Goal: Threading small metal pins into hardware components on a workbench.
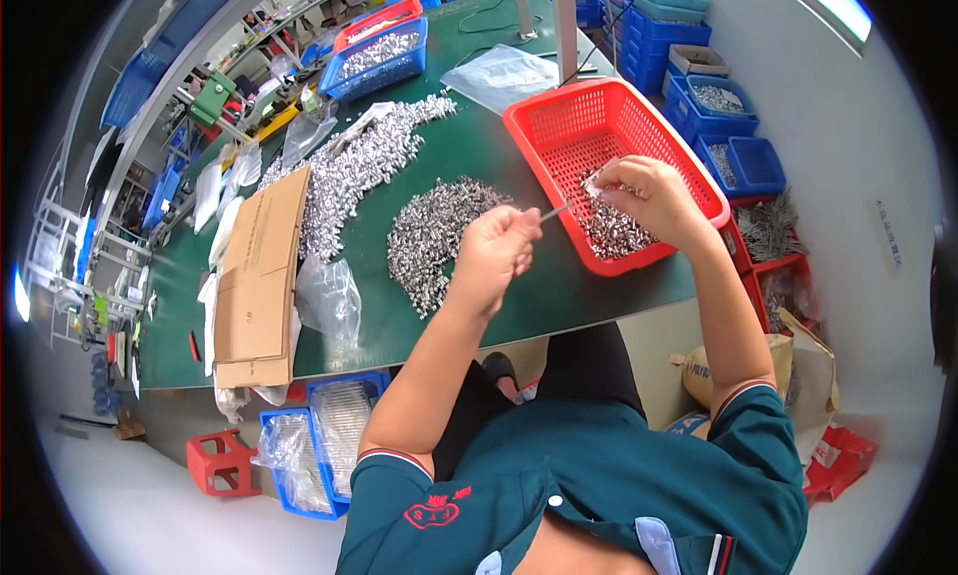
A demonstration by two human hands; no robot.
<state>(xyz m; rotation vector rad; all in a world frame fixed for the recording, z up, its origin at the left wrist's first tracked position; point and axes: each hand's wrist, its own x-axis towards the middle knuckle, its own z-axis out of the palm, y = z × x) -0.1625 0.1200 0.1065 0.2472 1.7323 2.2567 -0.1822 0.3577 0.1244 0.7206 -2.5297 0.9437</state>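
My left hand (497, 248) is closed round a thin metal rod (556, 213), whose free end points right toward the basket. My right hand (647, 194) hangs over the red plastic basket (689, 166), its thumb and fingers pinched together. A whitish bit shows at those fingertips, too small to name. Small shiny metal parts (619, 234) lie in the basket under the right hand. Left of my left hand, a heap of small silvery metal parts (424, 238) is spread on the green table (559, 311).
Beyond the heap lies a larger pile of silvery parts (349, 176), beside a flattened cardboard piece (257, 276). Clear plastic bags (504, 76) rest on the table. A blue bin (374, 61) stands at the back. Stacked blue crates (718, 126) line the right side.
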